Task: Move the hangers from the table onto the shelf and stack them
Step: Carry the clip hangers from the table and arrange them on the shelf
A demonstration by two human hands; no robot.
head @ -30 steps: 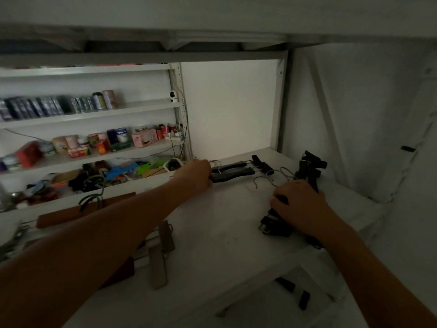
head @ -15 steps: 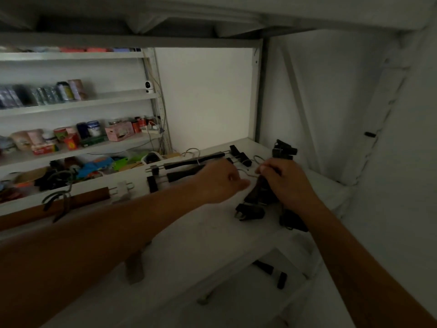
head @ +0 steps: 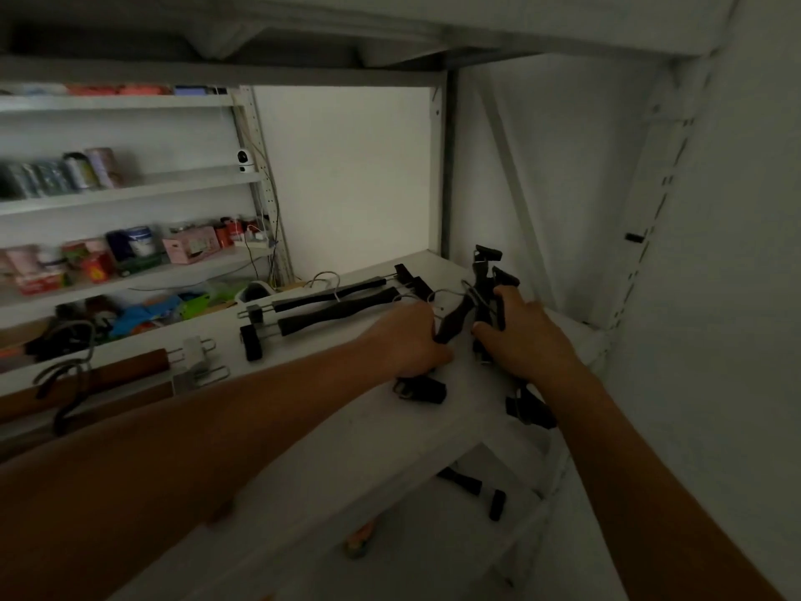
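Right of centre, black hangers (head: pixel 482 279) are clasped by left hand (head: pixel 411 340) and right hand (head: pixel 526 336).
Two padded hangers (head: pixel 346 308) are laid just left of them.

The white shelf (head: pixel 346 409) before me bears two black clip hangers (head: pixel 338 303) side by side. Brown wooden hangers (head: pixel 108 377) lie further left.

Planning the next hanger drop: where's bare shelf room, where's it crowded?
Crowded: right corner, where left hand and right hand grip the hanger bundle; left end, wooden hangers. Bare: shelf front strip below the hands; patch between flat black hangers and left forearm.
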